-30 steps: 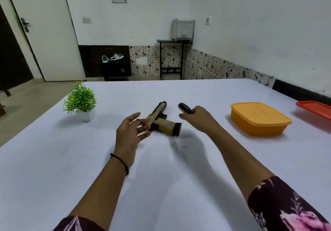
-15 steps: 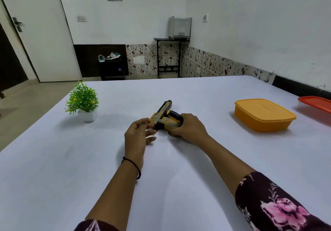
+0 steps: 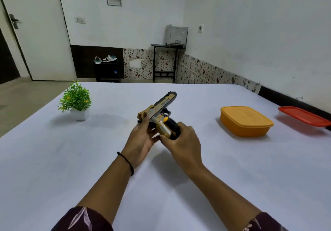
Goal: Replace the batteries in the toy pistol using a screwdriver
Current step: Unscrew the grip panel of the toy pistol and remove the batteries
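Note:
The toy pistol (image 3: 162,104) is gold and black and is held above the white table (image 3: 62,168), barrel pointing away and up to the right. My left hand (image 3: 141,141) grips its rear end, with one finger up on the back of the slide. My right hand (image 3: 184,144) is curled round the pistol's grip and a short black tool with a yellow end (image 3: 172,126), which looks like the screwdriver and lies against the grip. Its tip is hidden.
A small green plant in a white pot (image 3: 77,103) stands at the left. An orange lidded box (image 3: 246,121) sits to the right, and a red-lidded container (image 3: 304,118) lies beyond it at the table's right edge.
My right hand brought the black tool in from the right to the pistol's grip. Both hands then lifted the pistol off the table and tilted its barrel upward.

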